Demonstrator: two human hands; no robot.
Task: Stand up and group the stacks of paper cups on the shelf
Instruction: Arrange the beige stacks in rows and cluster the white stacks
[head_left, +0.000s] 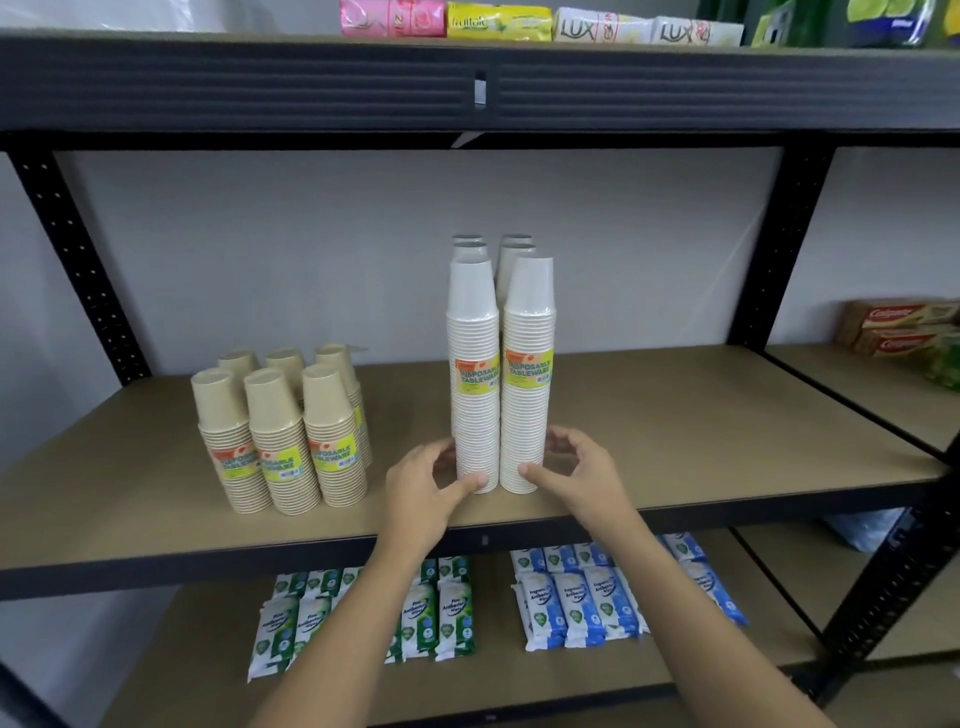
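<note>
Several tall white paper cup stacks stand upright and close together in the middle of the wooden shelf (701, 426). The front left white stack (474, 364) and the front right white stack (527, 332) carry yellow labels. My left hand (421, 483) curls round the base of the front left stack, with its thumb on the front. Mirroring it, my right hand (582, 478) curls round the base of the front right stack. Several shorter brown cup stacks (280, 441) stand upright in a tight group at the left of the shelf.
Black metal uprights frame the shelf at left (67, 244) and right (774, 244). Soap bars (498, 23) lie on the shelf above, wipe packs (571, 597) on the shelf below, and toothpaste boxes (898, 325) on the neighbouring shelf at right.
</note>
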